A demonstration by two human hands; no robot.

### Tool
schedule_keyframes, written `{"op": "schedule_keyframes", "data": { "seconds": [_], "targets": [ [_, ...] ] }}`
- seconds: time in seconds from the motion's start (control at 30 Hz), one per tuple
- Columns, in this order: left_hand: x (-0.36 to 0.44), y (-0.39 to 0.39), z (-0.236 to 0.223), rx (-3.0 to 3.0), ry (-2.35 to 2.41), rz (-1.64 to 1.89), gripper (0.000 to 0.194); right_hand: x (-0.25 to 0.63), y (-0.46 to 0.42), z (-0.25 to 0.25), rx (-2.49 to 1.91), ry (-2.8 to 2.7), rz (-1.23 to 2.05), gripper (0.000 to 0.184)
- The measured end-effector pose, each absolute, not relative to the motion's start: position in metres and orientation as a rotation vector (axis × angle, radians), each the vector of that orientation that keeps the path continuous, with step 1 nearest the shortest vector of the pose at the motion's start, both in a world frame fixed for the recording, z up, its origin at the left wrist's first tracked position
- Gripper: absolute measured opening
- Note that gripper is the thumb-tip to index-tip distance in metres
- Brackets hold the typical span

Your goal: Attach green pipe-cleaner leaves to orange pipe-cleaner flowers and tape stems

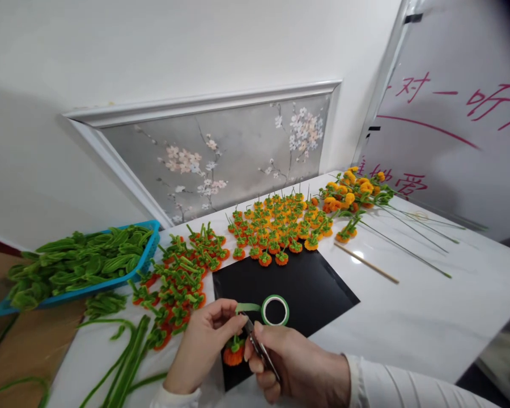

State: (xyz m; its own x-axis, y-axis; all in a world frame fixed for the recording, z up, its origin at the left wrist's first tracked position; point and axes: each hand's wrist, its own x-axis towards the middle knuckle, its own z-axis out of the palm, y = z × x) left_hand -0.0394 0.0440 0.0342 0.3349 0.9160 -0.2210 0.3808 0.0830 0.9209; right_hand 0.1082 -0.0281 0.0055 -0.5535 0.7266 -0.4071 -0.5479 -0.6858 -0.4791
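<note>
The left hand (202, 340) pinches green tape (250, 307), seemingly steadying it beside the tool (260, 348) the right hand (300, 357) grips.

Worktop (408, 317) layout: basket (156, 241) w/ leaves (93, 258) at L; mat (323, 283) ctr., tape roll (285, 310) on mat; flower heads (276, 226) behind; stick (368, 263) R.

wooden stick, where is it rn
In the head view, the wooden stick lies on the right side of the white table, just right of the black sheet, its far end near small orange flowers.
</note>
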Motion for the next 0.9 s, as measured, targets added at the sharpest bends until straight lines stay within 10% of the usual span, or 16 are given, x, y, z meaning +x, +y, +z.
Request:
{"op": "schedule_keyframes", "data": {
  "seconds": [0.73, 0.9],
  "targets": [
    [-0.033, 0.040, 0.032, 1.616, 1.227, 0.602, 0.013, 0.106, -0.020, 0.005, -0.759, -0.495, 2.016, 0.044],
    [-0.037, 0.044, 0.034, 1.627, 1.283, 0.684, 0.018, 0.133, -0.011, 0.009, -1.100, -1.172, 1.387, 0.032]
  ]
}}
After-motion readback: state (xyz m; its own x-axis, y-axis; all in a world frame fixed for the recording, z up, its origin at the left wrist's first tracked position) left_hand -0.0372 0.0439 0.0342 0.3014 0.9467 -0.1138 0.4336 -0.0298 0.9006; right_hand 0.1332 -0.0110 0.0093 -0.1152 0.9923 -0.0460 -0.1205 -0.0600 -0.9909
